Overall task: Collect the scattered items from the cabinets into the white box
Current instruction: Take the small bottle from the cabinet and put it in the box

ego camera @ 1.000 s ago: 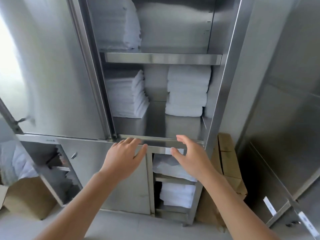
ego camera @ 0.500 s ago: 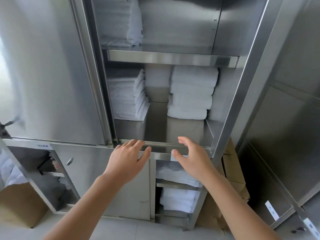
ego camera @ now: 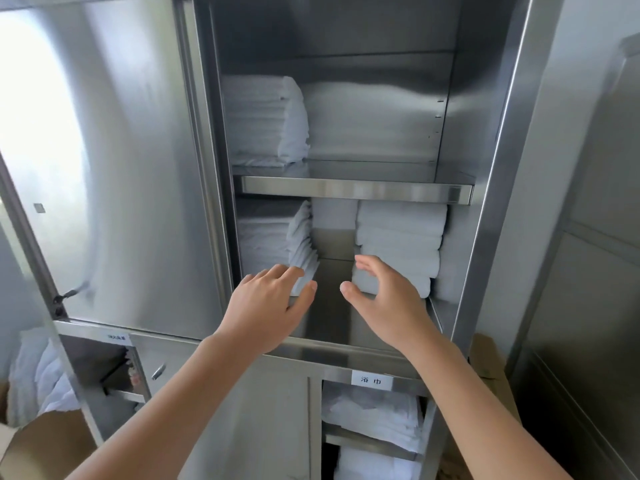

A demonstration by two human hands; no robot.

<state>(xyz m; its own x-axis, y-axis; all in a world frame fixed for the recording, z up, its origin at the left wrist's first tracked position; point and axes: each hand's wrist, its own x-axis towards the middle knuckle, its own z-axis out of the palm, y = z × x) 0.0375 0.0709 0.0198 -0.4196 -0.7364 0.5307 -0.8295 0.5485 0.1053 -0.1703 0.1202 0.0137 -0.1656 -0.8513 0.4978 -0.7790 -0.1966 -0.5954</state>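
Cabinet (ego camera: pixel 498 202) of brushed steel fills most of my view, and its middle shelf (ego camera: pixel 356 194) is my landmark.

Above that shelf, at its left end, sits the upper stack (ego camera: pixel 266 123) of folded white towels. Directly below the shelf's right half is the right stack (ego camera: pixel 398 244). Below its left end is the left stack (ego camera: pixel 273 244), partly hidden behind the door frame. The white box is nowhere in view.

My hands are both below the shelf, in the gap between the two lower stacks. My right hand (ego camera: pixel 384 299) is spread, palm turned toward the left end of the right stack, just beside its lowest towel and holding nothing. My left hand (ego camera: pixel 266 306) is also flat-fingered and empty. Its fingertips lie at the bottom front corner of the left stack, but I cannot tell whether they touch.

The right stack's towels lie flat with their long axis parallel to the shelf's front edge and their rounded folds facing me. The left stack's layered edges fan toward the gap. I cannot judge its long axis.

I expect each towel to be soft and light, but a whole stack will be bulky and sag or slide apart. I would slip one palm under the bottom towel and press the other on top, or clamp both ends.
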